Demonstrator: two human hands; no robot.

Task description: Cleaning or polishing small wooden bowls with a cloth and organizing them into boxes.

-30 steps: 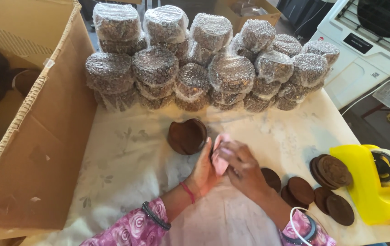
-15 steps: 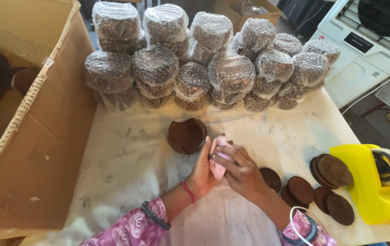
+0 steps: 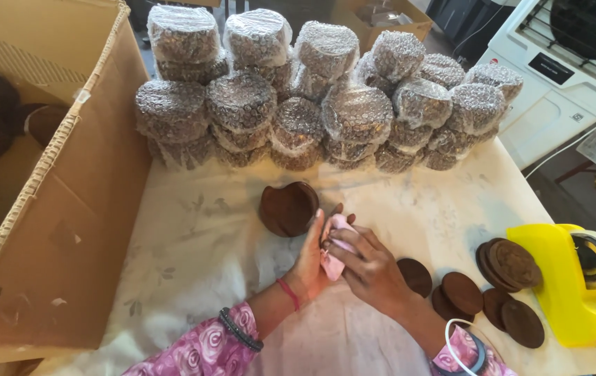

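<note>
Pink cloth (image 3: 334, 245) is being pinched between left hand (image 3: 310, 259) and right hand (image 3: 369, 264), both closed on it, at centre frame | brown wooden discs (image 3: 288, 208) are being left lying just above the hands | bubble-wrapped stacks (image 3: 326, 90) are being kept along the top | yellow tape dispenser (image 3: 568, 278) at lower right

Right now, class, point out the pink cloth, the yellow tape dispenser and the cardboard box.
pink cloth (image 3: 332, 261), head view, lower fold between the hands
yellow tape dispenser (image 3: 562, 289), head view, middle of its yellow body
cardboard box (image 3: 96, 209), head view, outer side wall
</note>
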